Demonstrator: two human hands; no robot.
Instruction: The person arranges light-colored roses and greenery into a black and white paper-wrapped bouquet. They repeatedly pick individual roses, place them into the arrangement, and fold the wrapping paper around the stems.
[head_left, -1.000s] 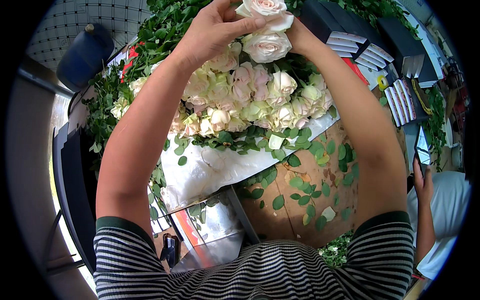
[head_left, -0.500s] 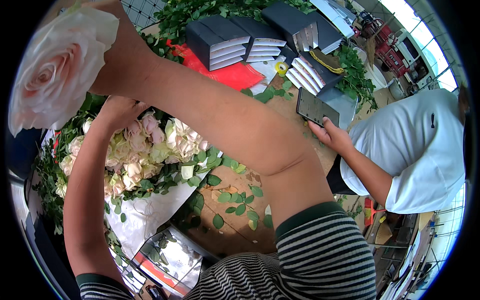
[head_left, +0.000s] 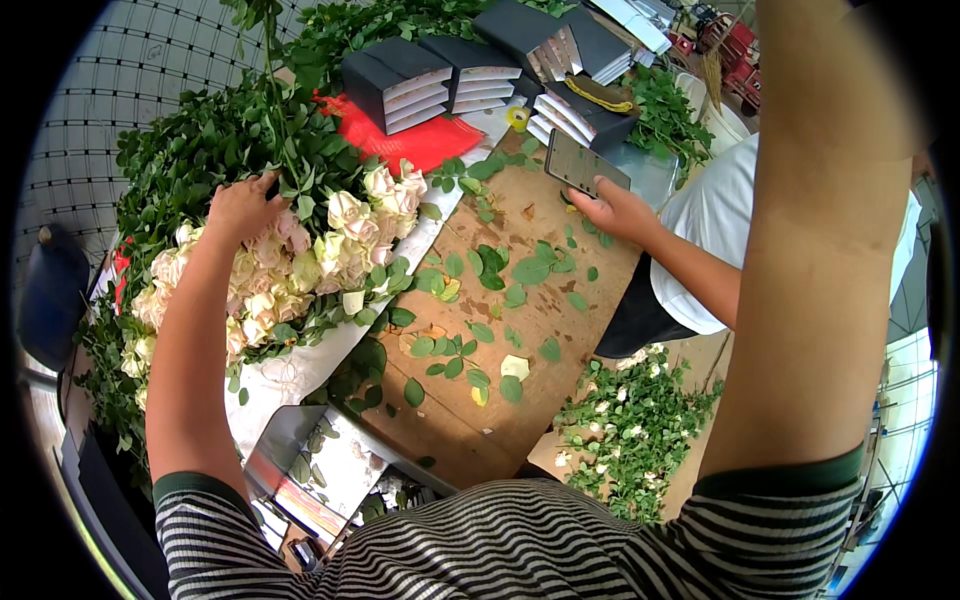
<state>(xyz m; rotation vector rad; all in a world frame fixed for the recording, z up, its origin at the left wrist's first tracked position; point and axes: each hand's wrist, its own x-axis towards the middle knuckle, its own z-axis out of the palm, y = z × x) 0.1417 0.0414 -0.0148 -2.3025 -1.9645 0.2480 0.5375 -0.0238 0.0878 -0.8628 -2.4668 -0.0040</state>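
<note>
My left hand [head_left: 243,207] rests over a large bunch of pale pink and cream roses [head_left: 262,270], at the border where the blooms meet the green foliage [head_left: 200,150]. Its fingers look partly spread among the leaves, with no stem plainly gripped. Just beyond the fingertips a leafy stem [head_left: 272,85] runs up to the top edge of the picture. My right forearm [head_left: 825,200] is raised at the right and leaves the frame at the top, so that hand is out of sight. White wrapping paper [head_left: 285,385] lies under the blooms.
A co-worker's hand [head_left: 605,207] holds a phone [head_left: 585,163] on the right. Black folded boxes [head_left: 395,80] and red plastic [head_left: 410,140] lie at the back. Loose leaves [head_left: 535,268] litter the brown table [head_left: 500,435]. Small white roses [head_left: 635,430] lie lower right; a bin [head_left: 330,470] stands near me.
My right arm has swung from the upper left to the right, out of the top of the frame. The large pale rose beside it has left view. My left hand stays at the bunch.
</note>
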